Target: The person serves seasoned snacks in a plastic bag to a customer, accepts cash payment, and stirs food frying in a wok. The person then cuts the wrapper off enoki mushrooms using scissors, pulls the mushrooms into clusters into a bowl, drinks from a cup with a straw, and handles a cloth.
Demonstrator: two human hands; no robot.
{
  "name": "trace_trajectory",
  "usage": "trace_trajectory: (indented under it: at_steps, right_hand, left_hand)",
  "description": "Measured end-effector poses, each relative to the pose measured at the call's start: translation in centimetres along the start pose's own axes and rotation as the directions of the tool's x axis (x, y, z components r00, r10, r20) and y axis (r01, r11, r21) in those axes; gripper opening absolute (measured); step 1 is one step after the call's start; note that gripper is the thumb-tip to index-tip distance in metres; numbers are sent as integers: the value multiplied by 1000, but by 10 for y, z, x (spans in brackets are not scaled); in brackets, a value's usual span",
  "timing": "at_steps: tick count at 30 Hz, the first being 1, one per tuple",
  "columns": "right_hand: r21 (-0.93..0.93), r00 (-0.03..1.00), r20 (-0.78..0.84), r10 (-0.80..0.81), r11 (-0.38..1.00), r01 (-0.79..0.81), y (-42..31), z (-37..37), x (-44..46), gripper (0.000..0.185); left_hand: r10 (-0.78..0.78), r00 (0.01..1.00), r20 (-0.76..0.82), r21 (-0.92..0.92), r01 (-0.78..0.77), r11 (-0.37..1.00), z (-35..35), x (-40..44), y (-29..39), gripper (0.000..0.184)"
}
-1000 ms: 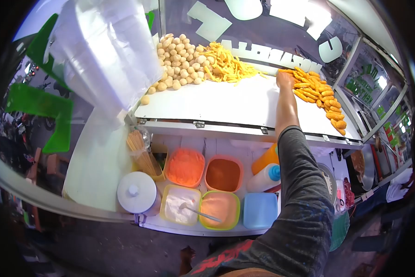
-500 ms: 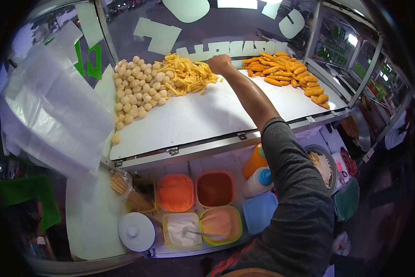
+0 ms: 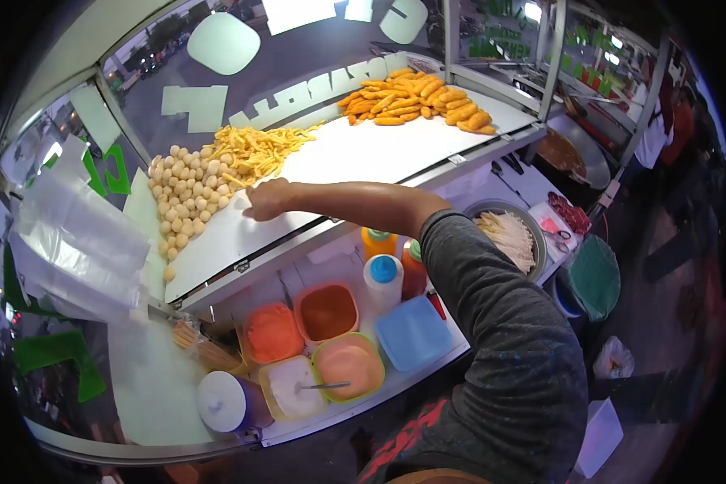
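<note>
My right hand point(image 3: 267, 200) is over the white board, just in front of the pile of French fries point(image 3: 264, 151). Its fingers are curled together, and whatever they may hold is hidden. To the left of the fries lies a heap of small round pale balls point(image 3: 187, 187). Orange-brown breaded sticks point(image 3: 415, 101) are piled at the far right of the white board point(image 3: 355, 153). My left hand does not show.
Below the board stand tubs of orange powder point(image 3: 274, 332), red-brown powder point(image 3: 327, 312), white powder point(image 3: 286, 387) and pale orange powder point(image 3: 348, 367). Near them are a blue-capped bottle point(image 3: 384, 282) and a blue box point(image 3: 414, 333). Plastic bags point(image 3: 80, 234) hang left; a pan point(image 3: 569, 153) sits right.
My right hand has moved from the board's back edge, right of the fries, towards me and to the front of the fries. The view has shifted to the right.
</note>
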State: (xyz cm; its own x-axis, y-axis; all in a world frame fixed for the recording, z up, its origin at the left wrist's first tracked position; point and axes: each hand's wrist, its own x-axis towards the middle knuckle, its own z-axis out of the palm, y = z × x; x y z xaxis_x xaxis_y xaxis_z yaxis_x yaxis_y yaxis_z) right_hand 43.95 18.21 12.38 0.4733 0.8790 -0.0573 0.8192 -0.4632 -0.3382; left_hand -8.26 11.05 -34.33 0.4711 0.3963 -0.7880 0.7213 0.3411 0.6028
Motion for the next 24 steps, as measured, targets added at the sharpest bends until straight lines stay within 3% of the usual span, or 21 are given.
trace_trajectory:
  at_steps: [1, 4, 7, 10, 12, 13, 14, 16, 18, 19, 20, 21, 22, 23, 24]
  right_hand:
    - [-80, 996, -78, -47, 996, 41, -4, -2, -13, 67]
    - [-207, 924, -286, -254, 958, 199, -15, -30, -66, 36]
    - [-14, 738, -550, -391, 888, 460, -19, -50, -167, 14]
    - [-52, 576, -717, -394, 853, 519, -22, -52, -311, 23]
    - [84, 590, -713, -379, 789, 609, -4, -25, -400, 32]
    - [250, 584, -744, -324, 676, 693, 4, -1, -440, 31]
    - [190, 661, -681, -314, 797, 574, 20, 23, -484, 26]
    - [643, 806, -587, 72, 646, 411, 40, 93, -563, 17]
    - [811, 772, -485, 411, 541, 222, 74, 190, -640, 14]
    - [841, 745, -392, 539, 539, 53, 93, 246, -684, 15]
    - [902, 710, -268, 651, 429, -53, 97, 278, -731, 25]
    - [914, 609, -137, 781, 336, -226, 98, 310, -776, 34]
    - [976, 458, 77, 886, 27, -215, 90, 329, -815, 40]
    - [956, 413, 106, 905, 21, -293, 95, 372, -853, 34]
    - [916, 344, -66, 937, 193, -351, 86, 394, -891, 23]
  left_hand:
    - [8, 1000, 8, 23, -8, 1000, 0, 0, 0, 39]
    - [18, 998, 57, 120, -25, 992, 5, -3, 4, 38]
    - [27, 994, 110, 218, -50, 975, 15, -9, 11, 38]
    - [33, 988, 149, 296, -77, 952, 37, -16, 10, 37]
    - [43, 985, 167, 346, -99, 933, 55, -24, 4, 37]
    - [49, 984, 173, 364, -110, 925, 67, -27, -2, 37]
    - [62, 982, 180, 381, -128, 916, 79, -32, -11, 37]
    - [83, 978, 190, 412, -156, 898, 106, -41, -30, 37]
    - [130, 966, 224, 467, -223, 856, 140, -50, -52, 36]
    - [155, 957, 245, 498, -262, 827, 155, -55, -64, 36]
    - [225, 916, 332, 550, -382, 743, 174, -54, -76, 36]
    - [294, 867, 402, 585, -490, 646, 192, -52, -88, 36]
    - [390, 764, 514, 605, -645, 466, 212, -53, -99, 36]
    - [553, 421, 719, 548, -832, -79, 232, -47, -105, 36]
    - [597, 70, 800, 446, -734, -512, 254, -39, -112, 35]
